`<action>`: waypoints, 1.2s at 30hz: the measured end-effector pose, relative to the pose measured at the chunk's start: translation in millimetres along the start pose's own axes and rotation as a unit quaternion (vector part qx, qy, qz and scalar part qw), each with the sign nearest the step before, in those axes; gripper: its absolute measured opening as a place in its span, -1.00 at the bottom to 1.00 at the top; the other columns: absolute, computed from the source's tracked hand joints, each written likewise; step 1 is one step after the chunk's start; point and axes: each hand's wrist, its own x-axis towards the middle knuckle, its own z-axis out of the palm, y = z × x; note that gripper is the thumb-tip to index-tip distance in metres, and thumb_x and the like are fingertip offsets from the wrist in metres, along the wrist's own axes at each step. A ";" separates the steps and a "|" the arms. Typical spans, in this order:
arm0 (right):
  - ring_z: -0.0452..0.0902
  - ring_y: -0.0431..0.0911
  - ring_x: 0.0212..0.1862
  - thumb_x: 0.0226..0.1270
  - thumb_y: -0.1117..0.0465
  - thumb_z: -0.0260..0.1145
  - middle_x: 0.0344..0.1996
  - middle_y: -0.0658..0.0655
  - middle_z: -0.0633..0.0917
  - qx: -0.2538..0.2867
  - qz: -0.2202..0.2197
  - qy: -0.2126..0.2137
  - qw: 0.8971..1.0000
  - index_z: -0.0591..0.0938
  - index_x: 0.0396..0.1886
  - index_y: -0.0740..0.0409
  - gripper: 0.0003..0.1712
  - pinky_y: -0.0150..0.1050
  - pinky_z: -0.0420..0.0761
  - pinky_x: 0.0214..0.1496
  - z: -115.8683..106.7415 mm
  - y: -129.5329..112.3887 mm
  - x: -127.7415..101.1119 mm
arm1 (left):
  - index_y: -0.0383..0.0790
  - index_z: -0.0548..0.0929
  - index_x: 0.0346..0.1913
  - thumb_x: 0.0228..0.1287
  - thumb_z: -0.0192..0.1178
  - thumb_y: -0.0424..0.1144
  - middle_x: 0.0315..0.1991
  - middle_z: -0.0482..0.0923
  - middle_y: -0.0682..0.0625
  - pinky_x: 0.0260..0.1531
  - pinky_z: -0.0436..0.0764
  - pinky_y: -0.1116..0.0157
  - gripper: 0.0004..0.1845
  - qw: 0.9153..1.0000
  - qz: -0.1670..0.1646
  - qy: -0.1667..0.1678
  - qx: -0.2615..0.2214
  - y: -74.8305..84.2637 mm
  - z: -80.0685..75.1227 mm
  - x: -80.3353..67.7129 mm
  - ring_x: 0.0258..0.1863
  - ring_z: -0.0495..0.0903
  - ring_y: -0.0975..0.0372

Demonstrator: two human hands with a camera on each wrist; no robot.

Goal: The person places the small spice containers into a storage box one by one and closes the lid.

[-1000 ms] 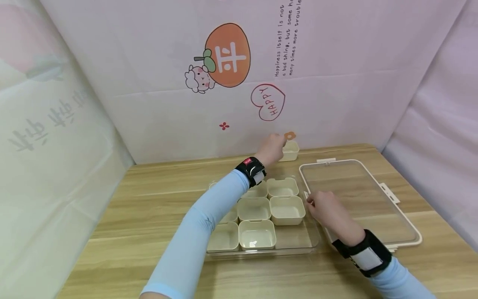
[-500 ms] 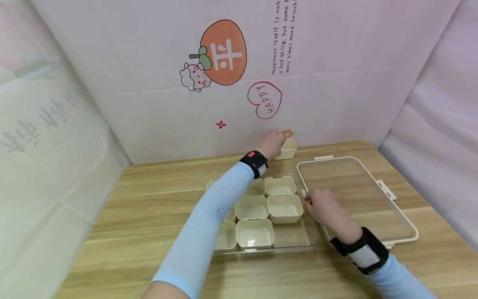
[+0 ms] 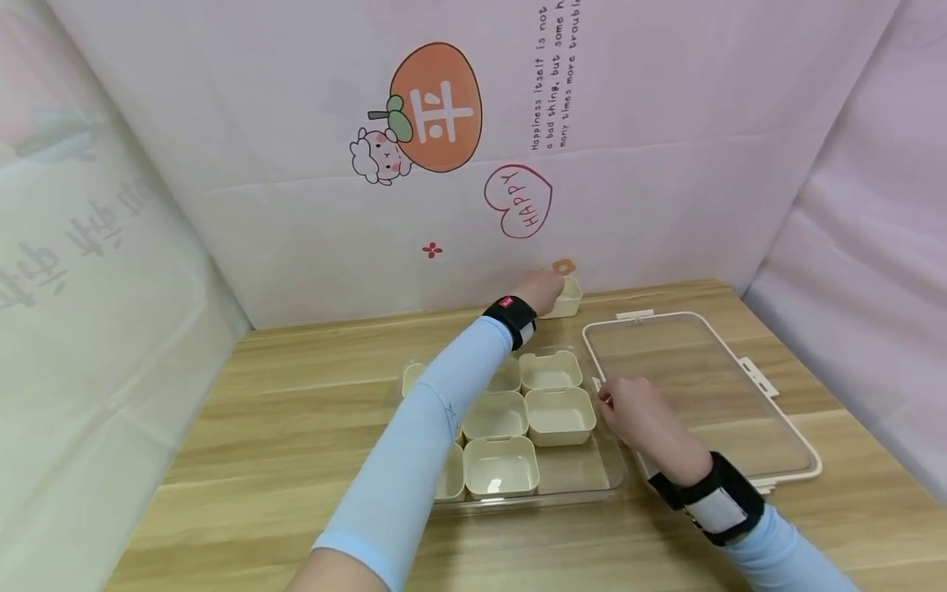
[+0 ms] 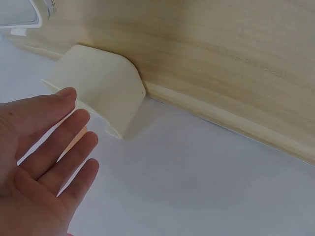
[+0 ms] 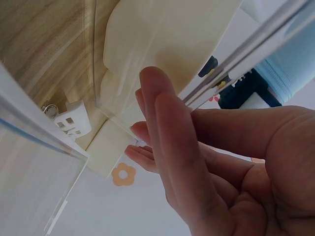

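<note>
A cream plastic box (image 3: 570,300) stands at the back of the table, against the white cloth. At its left rim is my left hand (image 3: 538,289); the left wrist view shows the thumb and fingers (image 4: 66,168) spread and loosely extended beside the box (image 4: 106,81), and no firm grip is visible. With my right hand (image 3: 642,413) I pinch the right rim of a clear tray (image 3: 518,500), thumb against fingers (image 5: 172,132) in the right wrist view. Several cream boxes (image 3: 501,467) sit in rows inside the tray. My left forearm hides some of them.
A clear lid (image 3: 695,386) with a white frame and clips lies right of the tray. Bare tray floor (image 3: 577,469) shows at the front right corner. Printed cloth walls (image 3: 629,205) enclose the wooden table (image 3: 296,411) at the back and sides.
My left forearm has shifted slightly forward and right, bringing the left hand a little further over the box. My right hand has stayed at the tray's rim. The head view has drifted slightly.
</note>
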 end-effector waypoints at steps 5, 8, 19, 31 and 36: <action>0.41 -0.19 -0.61 0.13 0.36 0.27 -0.66 0.05 0.62 0.000 -0.002 0.002 1.000 0.70 -0.53 0.22 -0.88 -0.30 0.41 -0.56 1.7 -2.4 -0.1 | -0.16 0.68 -0.18 0.32 0.06 -0.38 -0.16 0.65 0.00 -0.17 0.57 0.33 -0.81 1.000 -0.005 -0.013 0.008 -0.7 9.1 7.8 -0.24 0.57 0.21; 0.44 -0.17 -0.60 0.12 0.36 0.28 -0.64 0.07 0.65 -0.002 0.002 0.005 1.000 0.70 -0.52 0.23 -0.90 -0.29 0.44 -0.55 2.0 -3.4 -0.8 | -0.17 0.68 -0.20 0.32 0.04 -0.41 -0.17 0.66 0.00 -0.16 0.57 0.33 -0.80 1.000 -0.004 -0.011 0.001 0.0 14.4 11.9 -0.24 0.58 0.22; 0.42 -0.16 -0.61 0.08 0.35 0.32 -0.67 0.03 0.62 -0.015 -0.002 0.025 1.000 0.69 -0.55 0.20 -0.92 -0.27 0.42 -0.56 2.7 -2.4 -2.2 | -0.18 0.66 -0.07 0.39 -0.04 -0.39 -0.03 0.64 -0.03 -0.01 0.54 0.32 -0.75 1.000 -0.012 -0.015 0.007 3.6 11.4 12.7 -0.06 0.60 0.19; 0.38 -0.18 -0.63 0.10 0.34 0.31 -0.70 0.02 0.58 -0.015 -0.002 0.029 0.999 0.69 -0.56 0.20 -0.90 -0.29 0.38 -0.58 4.3 0.3 -0.8 | -0.18 0.65 -0.06 0.41 -0.05 -0.34 -0.04 0.64 -0.04 -0.10 0.59 0.32 -0.75 0.999 -0.030 0.004 0.025 3.4 8.0 12.3 -0.10 0.61 0.19; 0.41 -0.17 -0.62 0.10 0.35 0.31 -0.67 0.05 0.63 -0.015 0.000 0.033 0.999 0.70 -0.54 0.21 -0.91 -0.27 0.41 -0.57 3.8 1.2 -1.0 | -0.15 0.49 0.22 0.32 0.04 -0.39 0.21 0.50 -0.01 -0.05 0.58 0.34 -0.60 0.999 -0.026 0.019 -0.030 3.4 -3.6 7.6 -0.01 0.59 0.18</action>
